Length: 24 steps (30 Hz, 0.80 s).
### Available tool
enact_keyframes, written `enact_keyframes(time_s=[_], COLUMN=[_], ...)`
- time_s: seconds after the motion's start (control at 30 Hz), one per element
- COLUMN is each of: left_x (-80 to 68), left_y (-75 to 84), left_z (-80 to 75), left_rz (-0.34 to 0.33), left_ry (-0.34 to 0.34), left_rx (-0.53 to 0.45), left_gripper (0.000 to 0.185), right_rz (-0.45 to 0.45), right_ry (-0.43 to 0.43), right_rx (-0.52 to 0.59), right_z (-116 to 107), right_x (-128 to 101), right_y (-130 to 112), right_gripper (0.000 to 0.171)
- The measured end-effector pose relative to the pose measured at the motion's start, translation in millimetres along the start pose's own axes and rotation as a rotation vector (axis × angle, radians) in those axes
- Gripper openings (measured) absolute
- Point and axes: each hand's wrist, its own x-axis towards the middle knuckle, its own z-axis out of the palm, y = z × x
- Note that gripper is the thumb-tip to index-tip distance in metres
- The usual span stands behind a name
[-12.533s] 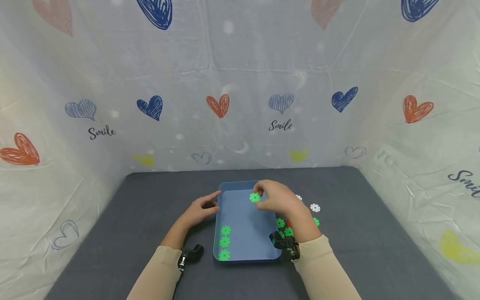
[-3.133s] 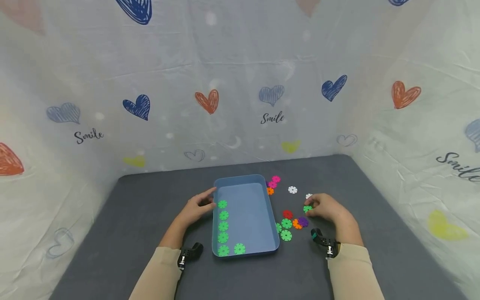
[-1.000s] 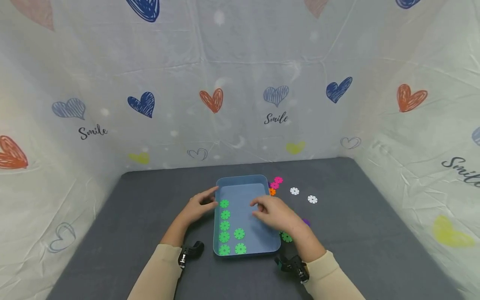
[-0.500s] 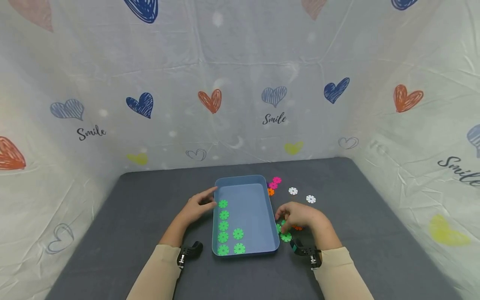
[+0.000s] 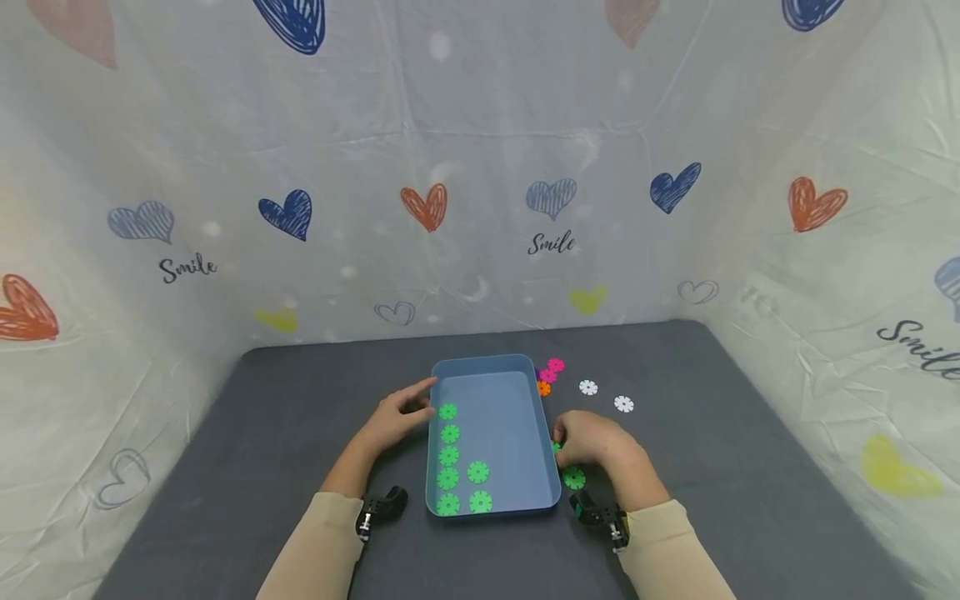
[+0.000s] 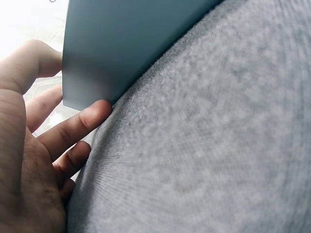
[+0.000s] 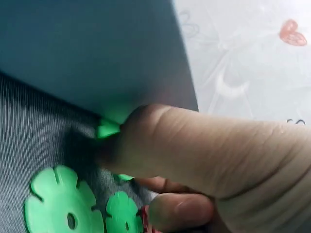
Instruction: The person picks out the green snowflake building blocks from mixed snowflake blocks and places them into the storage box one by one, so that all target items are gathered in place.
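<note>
- Green snowflake disc [image 7: 109,130] lies on the grey mat [image 5: 300,417] just beside the right wall of the blue tray [image 5: 504,364], and your right hand [image 5: 596,442] is on it.
- Your right thumb and fingers curl round that disc in the right wrist view; only slivers of green show at the thumb, so you appear to pinch it, though the contact itself is mostly hidden.
- Two more green discs [image 7: 63,206] lie loose on the mat just beside your right fingers; one of them shows in the head view [image 5: 574,478], near the tray's right wall.
- Your left hand [image 5: 397,417] rests against the tray's left wall, fingers straight and slightly spread; the left wrist view shows one fingertip [image 6: 97,112] touching the tray's lower edge.
- Seven green discs lie flat inside the tray: a column of five [image 5: 448,456] along the left wall and two [image 5: 479,487] beside its near end.
- Pink discs [image 5: 552,369] and an orange disc [image 5: 543,388] sit close to the tray's far right corner.
- Two white discs [image 5: 606,396] lie on the mat further right, apart from each other.
- Heart-printed sheeting [image 5: 480,167] encloses the mat on three sides.
</note>
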Motion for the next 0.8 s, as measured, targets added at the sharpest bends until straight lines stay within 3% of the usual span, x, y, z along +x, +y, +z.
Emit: enact_keyframes(time_s=[0.27,0.47,0.63,0.8], left_x=[-0.5,0.3,0.1,-0.4], left_y=[1.6,1.9,0.7,0.6], left_z=[0.6,0.1,0.6,1.3], left_rz=[-0.007,-0.002,-0.013,-0.017], left_ry=[0.006,0.012,0.006,0.009], left_rx=[-0.002,0.008,0.006,0.009], left_gripper=[0.061,0.061,0.061,0.061], right_rz=[0.050,-0.031,-0.116,-0.201], right_ry=[0.135,0.285,0.380,0.447], right_rx=[0.000,0.051,0.104,0.083], right_z=[-20.6,-37.8,-25.4,0.9], right_x=[-3.2,-11.1,-7.2,2.4], right_y=[6.4,-4.1,-26.7,-49.8], right_gripper=[0.025,0.032,0.030,0.028])
